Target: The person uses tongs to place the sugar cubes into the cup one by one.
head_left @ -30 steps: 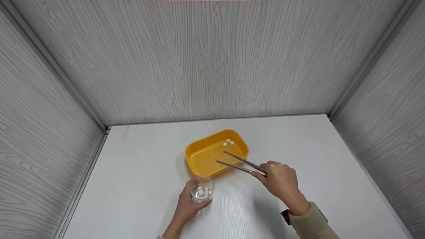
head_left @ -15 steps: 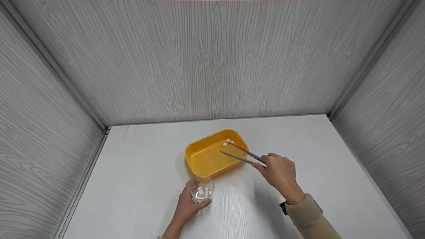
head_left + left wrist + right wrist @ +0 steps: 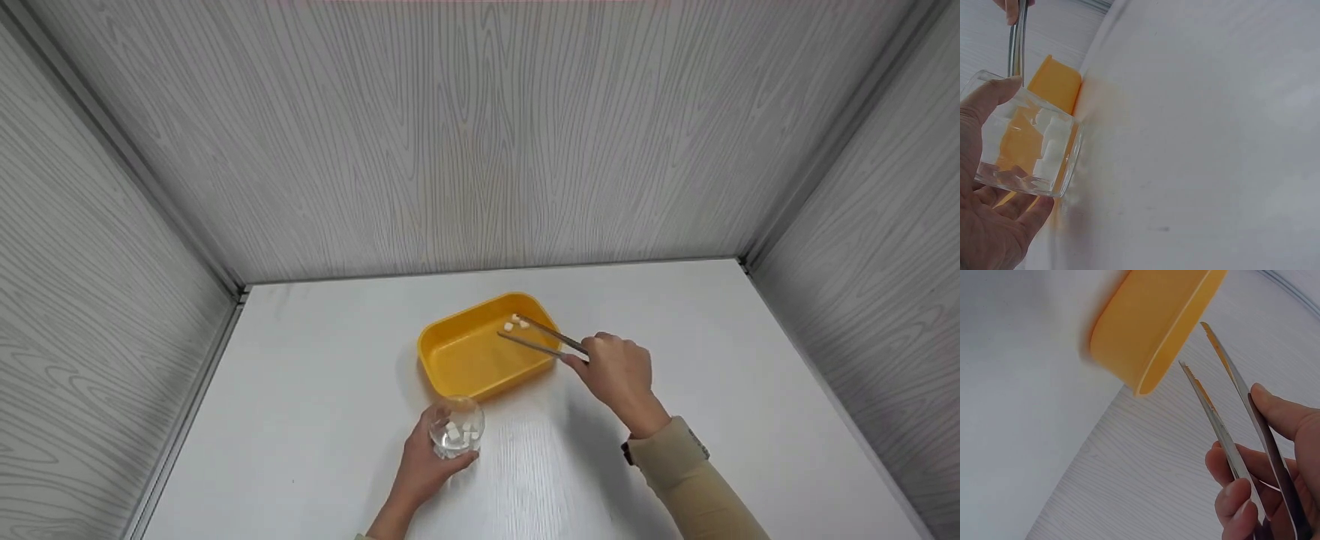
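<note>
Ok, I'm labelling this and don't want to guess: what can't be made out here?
Count of the cubes in the glass: left wrist view, blurred through the glass; head view, too small.
Whether the tongs touch a white cube in the tray: head view, too small.
Inside of the tray where those lie: right wrist view, hidden by its wall.
Most of the right hand: left wrist view, cut off by the top edge.

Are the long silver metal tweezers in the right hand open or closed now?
Open: in the right wrist view, the two tips of the silver metal tweezers stand apart while the right hand holds them.
</note>
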A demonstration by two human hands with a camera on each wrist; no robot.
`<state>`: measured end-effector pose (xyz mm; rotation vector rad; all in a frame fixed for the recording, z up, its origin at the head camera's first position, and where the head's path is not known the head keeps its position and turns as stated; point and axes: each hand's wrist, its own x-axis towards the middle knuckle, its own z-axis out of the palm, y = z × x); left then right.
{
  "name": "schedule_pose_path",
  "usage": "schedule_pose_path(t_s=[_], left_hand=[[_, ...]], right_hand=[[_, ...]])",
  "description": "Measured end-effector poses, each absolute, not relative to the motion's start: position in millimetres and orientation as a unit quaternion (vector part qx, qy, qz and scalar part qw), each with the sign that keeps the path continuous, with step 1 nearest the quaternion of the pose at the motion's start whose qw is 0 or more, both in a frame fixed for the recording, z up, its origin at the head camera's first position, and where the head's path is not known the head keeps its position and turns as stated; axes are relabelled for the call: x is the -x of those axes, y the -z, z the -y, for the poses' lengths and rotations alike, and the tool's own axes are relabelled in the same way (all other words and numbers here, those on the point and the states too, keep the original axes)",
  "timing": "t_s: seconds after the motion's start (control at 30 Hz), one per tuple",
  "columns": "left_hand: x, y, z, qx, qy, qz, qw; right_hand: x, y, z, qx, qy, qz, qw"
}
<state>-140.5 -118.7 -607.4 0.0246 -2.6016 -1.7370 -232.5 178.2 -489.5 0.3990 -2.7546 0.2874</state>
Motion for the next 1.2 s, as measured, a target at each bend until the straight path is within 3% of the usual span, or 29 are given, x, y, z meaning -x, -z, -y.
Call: schedule_pose_path(t_s=[1.2], left_hand=[[141.1,605.8,118.7,-0.005,0.555,0.832,-0.001]], right_hand=[[267.6,516.4,-160.5,-0.127,-0.050,0.981,0.137]])
